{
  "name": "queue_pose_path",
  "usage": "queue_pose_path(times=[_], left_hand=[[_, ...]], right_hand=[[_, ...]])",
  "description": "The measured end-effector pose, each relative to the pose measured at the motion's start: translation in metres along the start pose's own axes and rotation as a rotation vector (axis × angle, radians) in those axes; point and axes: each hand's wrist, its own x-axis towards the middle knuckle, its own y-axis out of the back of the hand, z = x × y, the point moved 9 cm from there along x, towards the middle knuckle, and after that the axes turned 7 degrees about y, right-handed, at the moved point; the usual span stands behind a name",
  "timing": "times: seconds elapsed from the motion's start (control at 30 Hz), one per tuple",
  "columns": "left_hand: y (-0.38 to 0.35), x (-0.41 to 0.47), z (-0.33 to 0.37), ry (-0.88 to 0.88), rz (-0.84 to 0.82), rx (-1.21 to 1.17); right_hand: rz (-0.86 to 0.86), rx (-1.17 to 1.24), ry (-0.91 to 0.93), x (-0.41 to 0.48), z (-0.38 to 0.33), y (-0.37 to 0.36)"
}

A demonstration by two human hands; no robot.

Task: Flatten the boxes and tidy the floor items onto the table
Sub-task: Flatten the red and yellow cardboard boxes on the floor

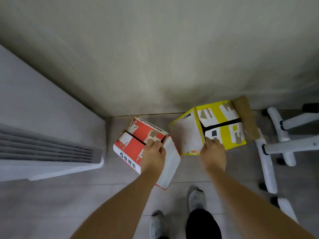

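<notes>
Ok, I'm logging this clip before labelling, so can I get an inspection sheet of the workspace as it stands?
Surface: grey tiled floor; no table in view.
Job's things: red box and yellow box, side by side near the wall, neither flattened, torn tape on top.
Clutter: nothing seen besides the boxes.
Hands: left hand grips the red box's top edge; right hand grips the yellow box's edge.
Cables: nothing seen.
Surroundings: plain wall; white grilled appliance to the left; white chair base to the right; the person's shoes below.
</notes>
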Motion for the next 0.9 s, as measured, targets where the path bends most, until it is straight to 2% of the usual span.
queue_pose_path(times=[0.17, 0.3, 0.4, 0.5, 0.6, 0.7, 0.8, 0.9], left_hand=[[-0.067, 0.007, -0.01, 0.024, -0.105, 0.034], [-0.083, 0.002, -0.022, 0.054, -0.223, 0.084], [-0.075, -0.005, -0.03, 0.061, -0.292, 0.128], [-0.065, -0.009, -0.042, 0.118, -0.245, 0.173], [-0.055, -0.007, -0.066, 0.276, -0.088, 0.142], [-0.066, -0.009, -0.096, 0.442, -0.051, 0.168], [-0.08, -0.016, -0.123, 0.689, -0.001, 0.088], [-0.103, -0.027, -0.142, 0.88, -0.028, -0.023]], right_hand=[[-0.322, 0.025, 0.133, 0.015, -0.005, -0.081], [-0.496, -0.082, 0.25, 0.012, -0.008, -0.103], [-0.524, -0.192, 0.311, 0.012, -0.015, -0.096], [-0.396, -0.186, 0.423, 0.017, -0.038, -0.085], [-0.25, -0.064, 0.583, 0.018, -0.075, -0.082], [-0.203, -0.025, 0.759, 0.007, -0.109, -0.095], [-0.34, -0.116, 0.75, -0.007, -0.112, -0.133], [-0.546, -0.237, 0.625, -0.022, -0.095, -0.172]])
